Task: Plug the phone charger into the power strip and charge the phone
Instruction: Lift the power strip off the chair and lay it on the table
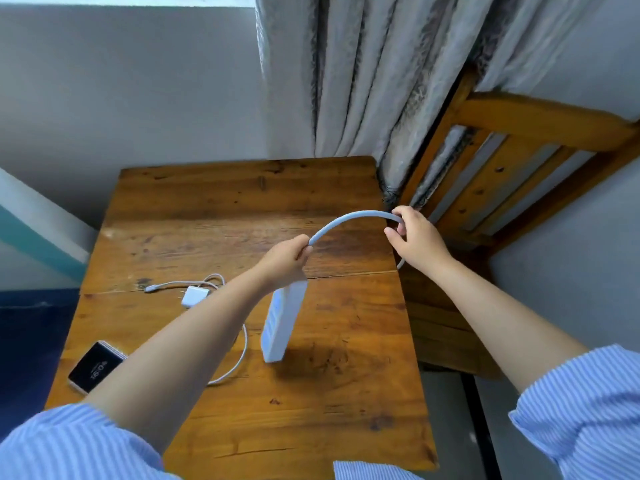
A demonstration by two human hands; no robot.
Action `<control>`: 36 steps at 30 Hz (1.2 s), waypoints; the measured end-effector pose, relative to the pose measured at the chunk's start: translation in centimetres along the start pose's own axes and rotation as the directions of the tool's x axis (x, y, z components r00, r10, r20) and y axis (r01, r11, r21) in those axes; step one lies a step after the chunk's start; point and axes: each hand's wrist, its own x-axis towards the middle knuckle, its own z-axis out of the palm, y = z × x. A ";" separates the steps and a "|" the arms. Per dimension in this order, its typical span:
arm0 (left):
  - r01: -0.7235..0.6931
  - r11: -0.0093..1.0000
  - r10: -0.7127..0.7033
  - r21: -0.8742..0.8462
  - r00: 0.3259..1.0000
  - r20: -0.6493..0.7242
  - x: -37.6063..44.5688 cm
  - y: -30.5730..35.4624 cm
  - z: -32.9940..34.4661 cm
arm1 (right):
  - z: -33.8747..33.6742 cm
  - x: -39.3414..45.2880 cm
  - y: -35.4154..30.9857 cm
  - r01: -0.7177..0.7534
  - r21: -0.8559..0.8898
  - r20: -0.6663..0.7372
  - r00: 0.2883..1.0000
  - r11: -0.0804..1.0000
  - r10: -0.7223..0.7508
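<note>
A white power strip stands tilted on its lower end on the wooden table. My left hand grips its top end, where the thick white cord leaves it. The cord arcs to the right into my right hand, which is closed around it at the table's right edge. A white charger plug with its thin cable lies on the table to the left. The phone rests face up with a lit screen near the left edge, partly hidden by my left forearm.
Grey curtains hang behind the table. A wooden slatted chair back or bed frame stands to the right. A white wall runs behind the table on the left.
</note>
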 end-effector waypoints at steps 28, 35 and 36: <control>0.058 0.854 0.017 0.516 0.990 -0.139 20.4 -2.8 6.1 | 8.1 12.3 12.3 0.177 -0.295 0.224 0.968 0.939 -0.112; 0.094 0.849 -0.015 0.521 0.988 -0.154 19.7 -4.2 5.6 | 9.2 12.1 11.7 0.189 -0.246 0.210 0.968 0.951 -0.138; 0.078 0.863 0.002 0.500 0.987 -0.158 19.1 -4.2 5.5 | 9.2 12.1 11.5 0.173 -0.262 0.199 0.972 0.950 -0.122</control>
